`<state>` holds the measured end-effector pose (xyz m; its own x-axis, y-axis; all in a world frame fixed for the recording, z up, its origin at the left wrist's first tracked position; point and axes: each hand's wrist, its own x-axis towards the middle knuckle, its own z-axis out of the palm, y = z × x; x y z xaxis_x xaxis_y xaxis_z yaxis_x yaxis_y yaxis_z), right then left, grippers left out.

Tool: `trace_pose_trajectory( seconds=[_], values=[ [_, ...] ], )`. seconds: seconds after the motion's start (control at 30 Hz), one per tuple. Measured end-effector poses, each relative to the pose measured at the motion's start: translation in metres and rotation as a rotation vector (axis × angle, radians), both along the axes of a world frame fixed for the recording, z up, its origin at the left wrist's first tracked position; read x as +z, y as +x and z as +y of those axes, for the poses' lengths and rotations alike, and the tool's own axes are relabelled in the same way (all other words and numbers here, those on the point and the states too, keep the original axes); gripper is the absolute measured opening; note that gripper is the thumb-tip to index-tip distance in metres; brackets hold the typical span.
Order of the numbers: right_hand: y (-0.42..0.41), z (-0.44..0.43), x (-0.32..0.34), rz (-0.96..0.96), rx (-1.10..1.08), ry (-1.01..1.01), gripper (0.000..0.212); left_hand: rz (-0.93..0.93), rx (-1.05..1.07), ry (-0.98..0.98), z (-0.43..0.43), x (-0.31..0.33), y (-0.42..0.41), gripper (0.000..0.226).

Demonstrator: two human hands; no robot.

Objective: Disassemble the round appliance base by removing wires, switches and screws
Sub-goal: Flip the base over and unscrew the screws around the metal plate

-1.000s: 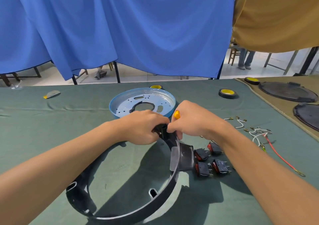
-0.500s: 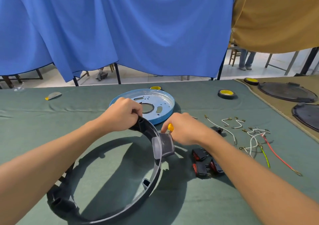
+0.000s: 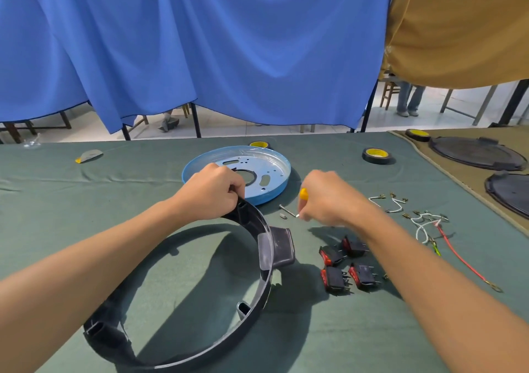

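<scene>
Nearest, ring (image 3: 264,286): black plastic hoop, judged light, stiff but springy; its far rim is clamped in the curled fingers of the left hand (image 3: 213,198), a sound hold, as would be the thick side tab rather than the thin wall. Switches (image 3: 346,263): four, loose, nearer than the right hand (image 3: 326,200); small, hard, easily pinched. Right-hand fingers curl round a yellow screwdriver (image 3: 303,193), fingertips beside two loose screws (image 3: 287,210); wires (image 3: 420,223) lie right of them, plate (image 3: 274,172) beyond.
</scene>
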<state>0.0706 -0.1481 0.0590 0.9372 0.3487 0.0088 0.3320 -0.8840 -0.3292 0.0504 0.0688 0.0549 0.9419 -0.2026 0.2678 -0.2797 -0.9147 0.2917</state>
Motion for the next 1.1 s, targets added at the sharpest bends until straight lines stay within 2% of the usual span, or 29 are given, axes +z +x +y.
trace_pose_trajectory(
  seconds=[0.17, 0.3, 0.47, 0.63, 0.73, 0.83, 0.97, 1.1],
  values=[
    [0.005, -0.025, 0.005, 0.033, -0.086, 0.001, 0.012, -0.048, -0.009, -0.013, -0.018, 0.005, 0.01, 0.044],
    [0.005, -0.019, -0.006, 0.024, -0.074, -0.025, 0.011, 0.07, -0.072, 0.075, -0.02, 0.01, 0.016, 0.037],
    [0.007, -0.014, -0.019, -0.026, -0.074, -0.095, 0.013, 0.298, -0.236, 0.051, -0.005, 0.009, 0.006, 0.018],
    [0.007, -0.016, -0.017, 0.01, -0.064, -0.154, 0.016, 0.28, -0.24, 0.052, 0.001, 0.004, 0.005, 0.012],
    [0.001, -0.019, 0.001, 0.085, -0.042, -0.062, 0.011, 0.263, -0.194, 0.06, 0.004, 0.003, 0.006, 0.009],
    [-0.01, -0.027, 0.031, 0.078, 0.026, 0.054, 0.014, 0.254, -0.167, 0.023, 0.007, -0.001, 0.008, 0.009],
    [-0.033, -0.031, 0.051, -0.079, 0.262, 0.247, 0.009, 0.201, -0.136, -0.043, 0.008, -0.008, 0.005, 0.01],
    [-0.045, -0.032, 0.028, -0.319, 0.37, 0.23, 0.017, 0.099, -0.087, -0.011, 0.009, -0.014, -0.002, 0.015]
  ],
)
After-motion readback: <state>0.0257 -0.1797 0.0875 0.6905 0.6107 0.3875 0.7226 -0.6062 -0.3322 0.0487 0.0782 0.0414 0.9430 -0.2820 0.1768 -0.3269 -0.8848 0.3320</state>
